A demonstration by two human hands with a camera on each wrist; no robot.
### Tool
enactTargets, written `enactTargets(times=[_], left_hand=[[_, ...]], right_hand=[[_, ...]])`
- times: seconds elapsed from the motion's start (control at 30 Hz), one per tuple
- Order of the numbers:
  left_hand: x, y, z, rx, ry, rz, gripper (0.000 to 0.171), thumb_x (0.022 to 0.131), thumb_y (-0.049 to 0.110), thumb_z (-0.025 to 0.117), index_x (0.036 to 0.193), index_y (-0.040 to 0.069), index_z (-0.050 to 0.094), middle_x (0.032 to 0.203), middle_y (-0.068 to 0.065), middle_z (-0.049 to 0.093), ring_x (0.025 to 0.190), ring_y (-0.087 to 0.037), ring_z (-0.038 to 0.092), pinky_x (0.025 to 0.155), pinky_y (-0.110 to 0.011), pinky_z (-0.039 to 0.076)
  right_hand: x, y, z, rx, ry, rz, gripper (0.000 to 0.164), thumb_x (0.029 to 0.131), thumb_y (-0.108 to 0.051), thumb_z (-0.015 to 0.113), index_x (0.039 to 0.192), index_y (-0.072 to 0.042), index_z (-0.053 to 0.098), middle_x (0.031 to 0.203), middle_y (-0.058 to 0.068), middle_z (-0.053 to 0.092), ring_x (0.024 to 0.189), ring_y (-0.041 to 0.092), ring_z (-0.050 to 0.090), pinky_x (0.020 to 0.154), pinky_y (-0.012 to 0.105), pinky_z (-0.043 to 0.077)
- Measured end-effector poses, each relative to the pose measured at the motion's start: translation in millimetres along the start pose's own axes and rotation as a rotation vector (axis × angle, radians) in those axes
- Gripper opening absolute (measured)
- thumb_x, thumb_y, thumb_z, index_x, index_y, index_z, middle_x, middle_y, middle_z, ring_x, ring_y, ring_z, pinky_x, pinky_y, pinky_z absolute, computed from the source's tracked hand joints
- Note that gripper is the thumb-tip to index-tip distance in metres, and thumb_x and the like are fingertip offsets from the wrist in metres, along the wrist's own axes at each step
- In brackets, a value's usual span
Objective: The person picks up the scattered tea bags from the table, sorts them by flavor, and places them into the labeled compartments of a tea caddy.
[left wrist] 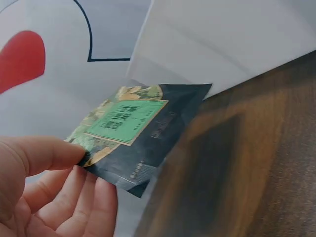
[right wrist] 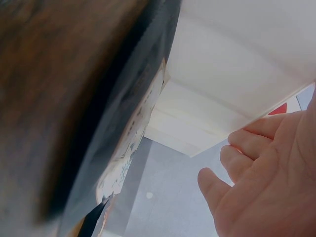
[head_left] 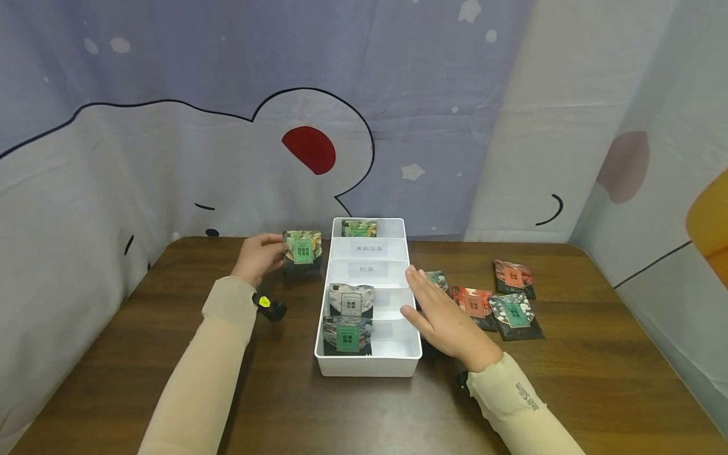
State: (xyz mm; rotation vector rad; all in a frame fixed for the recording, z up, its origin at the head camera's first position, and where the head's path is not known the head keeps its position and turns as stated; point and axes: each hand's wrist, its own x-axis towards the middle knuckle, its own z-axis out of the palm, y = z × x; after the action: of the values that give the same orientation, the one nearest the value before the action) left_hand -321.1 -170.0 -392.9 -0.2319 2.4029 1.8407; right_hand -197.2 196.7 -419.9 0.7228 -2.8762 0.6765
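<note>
My left hand [head_left: 260,258] pinches a tea sachet [head_left: 303,253], green and yellow above and black below, by its edge between thumb and fingers. The sachet is held up just left of the white divided box [head_left: 366,367]; the left wrist view shows its green label [left wrist: 127,121] tilted. On the box's right side my right hand [head_left: 446,319] is held with straight fingers and nothing in its grasp. Its fingertips are close to the box wall; whether they touch is unclear. In the box are a yellow-green sachet [head_left: 359,229] at the back, a grey-white sachet [head_left: 351,301] and a green-labelled sachet [head_left: 347,336] in front.
Right of the box lie a red sachet [head_left: 513,277], another red sachet [head_left: 472,304], a white-flowered sachet [head_left: 516,315] and a sachet [head_left: 437,279] partly hidden by my right hand. Paper labels mark the compartments. A printed curtain [head_left: 426,158] hangs behind the wooden table [head_left: 375,417].
</note>
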Motion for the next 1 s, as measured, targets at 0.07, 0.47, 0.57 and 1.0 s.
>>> enactTargets(times=[0.07,0.47,0.57,1.0], left_hand=[[-1.1,4.4,0.7,-0.005,0.024,0.031,0.042,0.103,0.017,0.059,0.141,0.001,0.055,0.136,-0.016,0.056,0.106,-0.016,0.061,0.079,-0.017,0.057],[-12.9,31.5,11.1,0.006,0.116,0.200,0.036,0.102,0.013,0.058,0.135,-0.002,0.058,0.131,-0.020,0.064,0.112,-0.026,0.063,0.095,-0.039,0.055],[-11.1,34.8,16.2,0.013,0.152,0.226,0.032,0.102,0.012,0.060,0.131,-0.002,0.061,0.127,-0.019,0.065,0.107,-0.024,0.063,0.089,-0.034,0.056],[-4.5,51.9,34.4,-0.033,0.233,0.376,0.026,0.100,0.008,0.063,0.124,-0.004,0.064,0.119,-0.018,0.065,0.102,-0.021,0.065,0.085,-0.029,0.057]], right_hand=[[0,0,0,-0.002,0.000,-0.001,0.072,0.108,-0.047,0.040,0.162,-0.004,0.018,0.168,0.012,0.017,0.154,0.035,0.016,0.122,0.056,0.021],[0,0,0,0.002,0.001,-0.007,0.072,0.108,-0.047,0.042,0.162,-0.005,0.019,0.169,0.010,0.016,0.155,0.031,0.015,0.122,0.054,0.021],[-1,0,-1,0.005,-0.003,-0.002,0.072,0.108,-0.047,0.042,0.162,-0.005,0.019,0.169,0.009,0.016,0.155,0.029,0.014,0.122,0.054,0.021],[0,0,-1,0.010,-0.010,0.006,0.072,0.108,-0.047,0.041,0.162,-0.006,0.018,0.169,0.009,0.015,0.155,0.031,0.014,0.122,0.055,0.020]])
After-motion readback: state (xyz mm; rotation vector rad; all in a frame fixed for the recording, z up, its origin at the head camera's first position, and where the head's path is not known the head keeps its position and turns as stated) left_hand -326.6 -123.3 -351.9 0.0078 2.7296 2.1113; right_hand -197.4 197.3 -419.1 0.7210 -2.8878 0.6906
